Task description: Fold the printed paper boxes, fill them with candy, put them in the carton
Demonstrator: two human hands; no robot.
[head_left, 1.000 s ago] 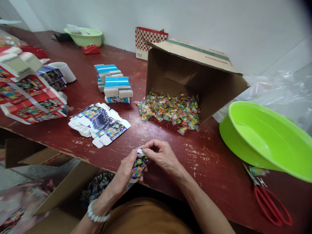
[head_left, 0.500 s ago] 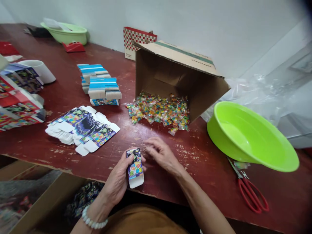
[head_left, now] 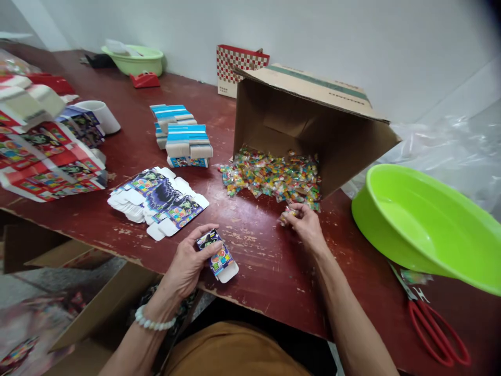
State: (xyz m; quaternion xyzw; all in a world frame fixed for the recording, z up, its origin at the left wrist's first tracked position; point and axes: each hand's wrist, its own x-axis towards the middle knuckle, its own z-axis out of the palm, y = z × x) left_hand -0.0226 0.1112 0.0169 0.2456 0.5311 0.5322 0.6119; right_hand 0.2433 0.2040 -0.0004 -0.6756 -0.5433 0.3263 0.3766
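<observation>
My left hand [head_left: 191, 260] is closed around a small printed candy box [head_left: 217, 253], dark purple with bright pictures, its white end flap pointing toward me. Out to the right, my right hand [head_left: 307, 225] pinches a small clear candy packet [head_left: 287, 215] at the near edge of a heap of such packets [head_left: 270, 175]. The heap spills from a cardboard carton [head_left: 309, 109] lying on its side. Left of my left hand lies a stack of flat unfolded candy boxes [head_left: 164, 201] with the same purple print.
A green basin [head_left: 415, 224] stands at the right, with red-handled scissors [head_left: 436, 329] near it. Blue-and-white card stacks [head_left: 188, 141] and red printed bundles [head_left: 50, 156] are at the left. An open carton [head_left: 94, 313] sits below the table's front edge.
My right hand has moved right and forward from beside the candy box to the heap, and has taken hold of a packet. The box in my left hand has tilted. The view has shifted left.
</observation>
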